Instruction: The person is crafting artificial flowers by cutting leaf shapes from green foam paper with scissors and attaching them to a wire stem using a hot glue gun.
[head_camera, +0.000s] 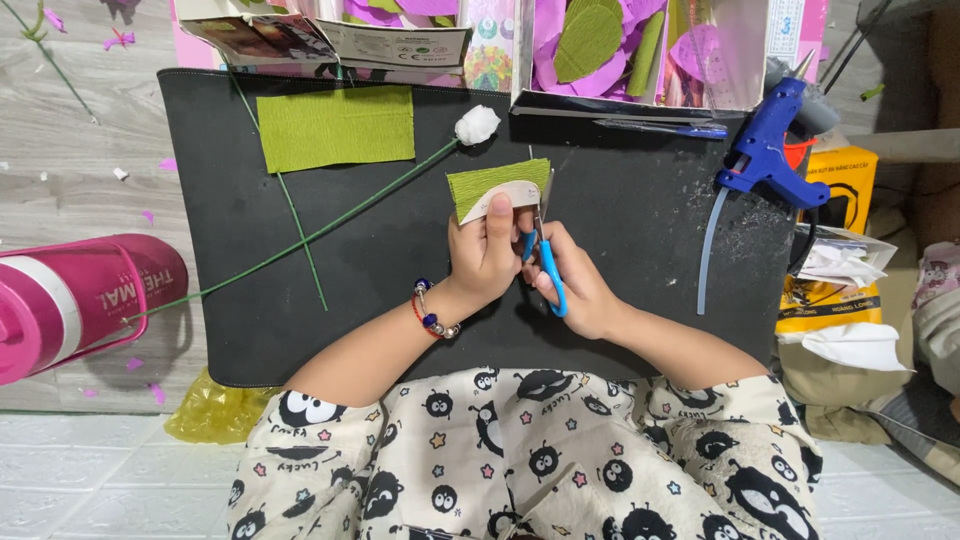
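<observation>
Cutting is under way: the left hand (487, 255) has its grip clamped on a small green crepe paper piece (497, 184) with a white template, held above the black mat (640, 230). The right hand (575, 285) grips blue scissors (546, 266), blades at the paper's right edge. The next cut probably needs to follow the template's outline. A wire stem with a white bud (477, 125) lies to the left, a blue glue gun (768, 150) to the right; neither obstructs.

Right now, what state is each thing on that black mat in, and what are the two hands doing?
Left hand: pinching a green paper piece with a white template.
Green paper piece: held up, being cut.
Right hand: gripping blue scissors.
Blue scissors: blades at the paper's edge.
Green crepe sheet: lying flat.
Stem with white bud: lying down.
Blue glue gun: resting, unheld.
Pink bottle: on its side.
</observation>
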